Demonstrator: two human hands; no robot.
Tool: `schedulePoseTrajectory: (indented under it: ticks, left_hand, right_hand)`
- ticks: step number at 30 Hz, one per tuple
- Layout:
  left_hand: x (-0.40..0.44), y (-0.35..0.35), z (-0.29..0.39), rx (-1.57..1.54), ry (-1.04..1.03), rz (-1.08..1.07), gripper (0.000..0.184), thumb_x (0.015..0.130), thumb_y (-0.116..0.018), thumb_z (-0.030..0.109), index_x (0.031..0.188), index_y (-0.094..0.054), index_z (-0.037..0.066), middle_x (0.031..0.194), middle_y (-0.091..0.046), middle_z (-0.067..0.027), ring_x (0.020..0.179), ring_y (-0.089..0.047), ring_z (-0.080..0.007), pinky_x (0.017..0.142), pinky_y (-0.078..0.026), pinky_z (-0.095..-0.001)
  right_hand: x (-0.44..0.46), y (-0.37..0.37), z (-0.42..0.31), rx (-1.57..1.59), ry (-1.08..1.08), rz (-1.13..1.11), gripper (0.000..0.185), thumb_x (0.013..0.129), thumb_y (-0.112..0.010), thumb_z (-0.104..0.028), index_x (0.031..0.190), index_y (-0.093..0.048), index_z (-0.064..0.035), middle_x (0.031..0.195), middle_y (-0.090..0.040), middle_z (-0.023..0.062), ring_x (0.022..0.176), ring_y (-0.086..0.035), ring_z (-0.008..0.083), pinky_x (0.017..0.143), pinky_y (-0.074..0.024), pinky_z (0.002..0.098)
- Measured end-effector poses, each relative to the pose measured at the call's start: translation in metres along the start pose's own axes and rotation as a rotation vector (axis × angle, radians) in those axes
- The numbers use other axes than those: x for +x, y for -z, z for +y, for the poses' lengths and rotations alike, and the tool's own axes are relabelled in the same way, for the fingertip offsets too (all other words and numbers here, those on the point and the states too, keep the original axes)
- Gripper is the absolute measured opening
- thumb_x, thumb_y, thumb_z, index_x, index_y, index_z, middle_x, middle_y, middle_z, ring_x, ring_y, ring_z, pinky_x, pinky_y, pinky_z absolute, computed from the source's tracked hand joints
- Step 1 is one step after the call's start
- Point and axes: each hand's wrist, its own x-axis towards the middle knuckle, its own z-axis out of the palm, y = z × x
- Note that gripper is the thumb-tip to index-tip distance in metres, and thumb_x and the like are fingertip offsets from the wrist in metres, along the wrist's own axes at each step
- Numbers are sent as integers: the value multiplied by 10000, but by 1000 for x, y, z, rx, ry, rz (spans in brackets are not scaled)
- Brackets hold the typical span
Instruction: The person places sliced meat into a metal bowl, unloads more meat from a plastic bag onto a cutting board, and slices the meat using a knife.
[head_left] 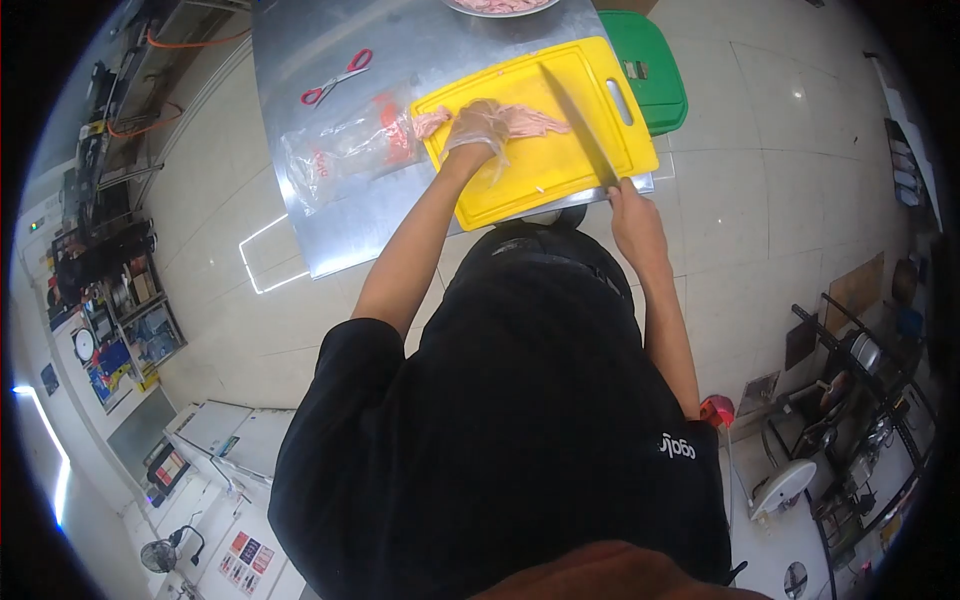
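Note:
A yellow cutting board [500, 200] lies near the edge of the metal table. Strips of pale pink raw meat [538, 121] are spread across it. My left hand [480, 127], in a clear plastic glove, is on top of the meat with its fingers curled over it; a bit of the meat sticks out on each side. My right hand [637, 222], without a glove, grips the handle of a long kitchen knife [578, 122]. The blade points away from me and lies over the right part of the board, apart from the meat.
Left of the board are a crumpled clear plastic bag [345, 150] and red-handled scissors [337, 78] on the metal table [350, 230]. A bowl of meat [500, 10] stands at the far edge. A green lid or bin [650, 70] is beyond the board's right side.

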Motion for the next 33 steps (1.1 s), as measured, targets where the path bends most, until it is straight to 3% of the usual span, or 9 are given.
schedulePoseTrajectory:
  ticks: [6,9,12,15,21,23,25,28,33]
  left_hand:
    - [-2,18,0,-208,136,63,337,988,-570,314,1107,-732,44,1059,-723,-213,1020,-697,-364,898,-536,-401]
    - [-3,18,-10,290,-363,202,245,1006,-558,210,1075,-733,53,860,-713,-154,945,-715,-291,866,-540,-338]
    - [-20,44,37,-803,130,-37,119,995,-568,93,1018,-678,54,737,-636,-91,781,-696,-215,735,-560,-322]
    - [-26,52,53,-1393,157,-144,64,974,-627,119,970,-596,63,750,-608,-68,658,-636,-176,594,-544,-343]
    - [-40,77,104,-1210,138,-172,225,959,-666,257,955,-583,48,785,-628,-82,628,-615,-170,546,-524,-340]
    - [4,8,55,-866,-371,117,278,955,-671,285,937,-599,17,831,-664,-105,671,-640,-209,603,-535,-351]
    - [38,-58,4,-720,-358,206,321,951,-674,312,928,-613,-3,884,-694,-134,733,-666,-253,666,-540,-367]
    - [49,-60,-2,-656,102,165,344,951,-668,332,932,-622,-8,964,-717,-184,849,-695,-321,760,-537,-398]
    - [-23,-11,26,-442,32,306,239,965,-622,266,976,-609,27,995,-703,-214,953,-687,-384,795,-528,-442]
  right_hand:
    - [14,-14,4,5,10,32,287,1056,-451,-264,1091,-557,0,943,-672,314,949,-624,518,812,-459,607]
    - [18,-7,11,57,14,22,289,1052,-458,-264,1093,-563,2,951,-670,315,945,-623,519,811,-460,604]
    - [18,-1,16,88,12,40,302,1051,-463,-272,1066,-559,14,945,-662,321,942,-615,526,802,-461,596]
    - [14,11,15,146,13,103,301,1050,-474,-264,1037,-551,26,938,-650,328,938,-602,536,782,-459,582]
    - [2,24,8,315,-27,176,274,1043,-493,-235,1006,-544,32,912,-637,328,930,-587,546,749,-442,574]
    - [1,18,12,330,24,207,271,1049,-497,-235,1009,-546,29,881,-637,321,892,-609,529,720,-465,543]
    - [-3,6,17,271,34,194,272,1052,-494,-240,1018,-551,24,873,-640,320,881,-620,523,715,-475,540]
    - [-2,-7,8,123,22,116,284,1055,-470,-258,1050,-560,12,895,-653,322,899,-620,527,752,-465,583]
    - [-16,-16,-6,10,-15,20,281,1057,-450,-275,1079,-561,-18,907,-676,300,901,-638,515,791,-464,618]
